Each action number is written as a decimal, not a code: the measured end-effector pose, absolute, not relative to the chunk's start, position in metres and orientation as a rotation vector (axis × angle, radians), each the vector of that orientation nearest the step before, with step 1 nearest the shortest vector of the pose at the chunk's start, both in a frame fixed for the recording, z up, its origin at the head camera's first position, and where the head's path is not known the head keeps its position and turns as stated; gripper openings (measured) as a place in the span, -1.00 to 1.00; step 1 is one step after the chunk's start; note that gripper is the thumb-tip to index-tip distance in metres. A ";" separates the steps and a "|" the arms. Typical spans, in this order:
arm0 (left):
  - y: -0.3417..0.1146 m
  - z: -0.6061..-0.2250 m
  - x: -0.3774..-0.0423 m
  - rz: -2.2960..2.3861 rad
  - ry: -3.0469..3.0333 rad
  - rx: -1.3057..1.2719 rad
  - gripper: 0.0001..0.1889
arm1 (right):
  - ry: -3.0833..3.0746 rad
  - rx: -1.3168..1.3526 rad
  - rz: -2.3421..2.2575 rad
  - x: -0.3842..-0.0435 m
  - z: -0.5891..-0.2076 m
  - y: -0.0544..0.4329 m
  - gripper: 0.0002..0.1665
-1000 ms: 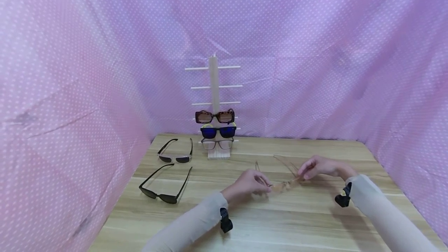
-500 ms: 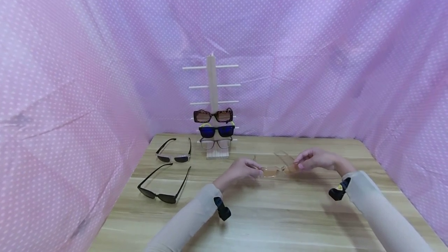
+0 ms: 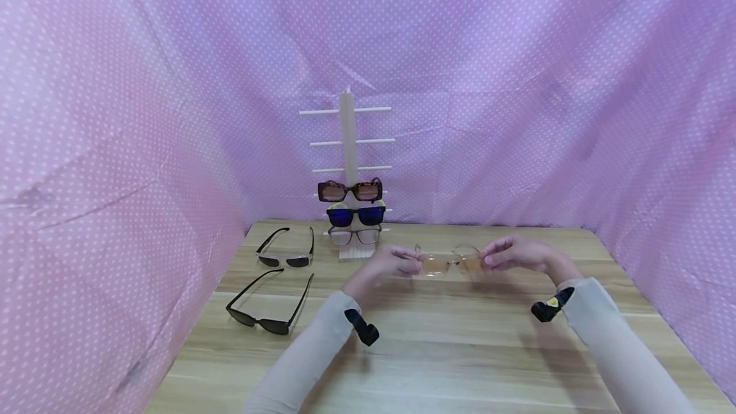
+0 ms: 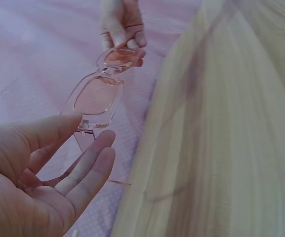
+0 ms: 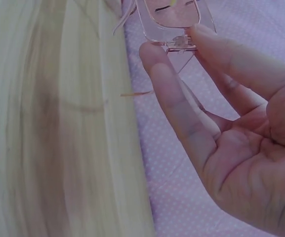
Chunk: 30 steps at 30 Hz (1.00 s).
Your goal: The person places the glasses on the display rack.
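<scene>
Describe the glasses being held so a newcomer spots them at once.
On the wooden table, find the upright eyewear stand. To its right in the head view, the left hand and right hand pinch opposite ends of the glasses. Only this pair combines pale orange lenses with a see-through frame.

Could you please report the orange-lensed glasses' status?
Left hand, right hand: pinching orange-lensed glasses at opposite ends. Held above table. Nothing seen obstructing hands.
</scene>
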State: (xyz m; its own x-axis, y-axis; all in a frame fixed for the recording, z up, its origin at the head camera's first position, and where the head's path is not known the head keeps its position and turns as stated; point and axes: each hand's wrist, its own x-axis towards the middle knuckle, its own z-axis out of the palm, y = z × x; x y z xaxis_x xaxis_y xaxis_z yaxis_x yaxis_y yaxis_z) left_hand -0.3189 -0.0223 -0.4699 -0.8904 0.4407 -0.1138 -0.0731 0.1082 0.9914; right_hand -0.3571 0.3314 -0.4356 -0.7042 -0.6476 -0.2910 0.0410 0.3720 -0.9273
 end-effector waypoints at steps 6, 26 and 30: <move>-0.030 -0.459 -0.327 1.875 2.002 0.315 -0.67 | 2.028 -0.495 -1.403 -0.359 -0.425 0.324 -0.62; -0.056 -0.426 -0.332 1.915 2.000 0.374 -0.64 | 2.026 -0.541 -1.520 -0.346 -0.393 0.298 -0.75; -0.060 -0.416 -0.330 1.927 1.992 0.383 -0.62 | 2.037 -0.563 -1.537 -0.346 -0.388 0.296 -0.75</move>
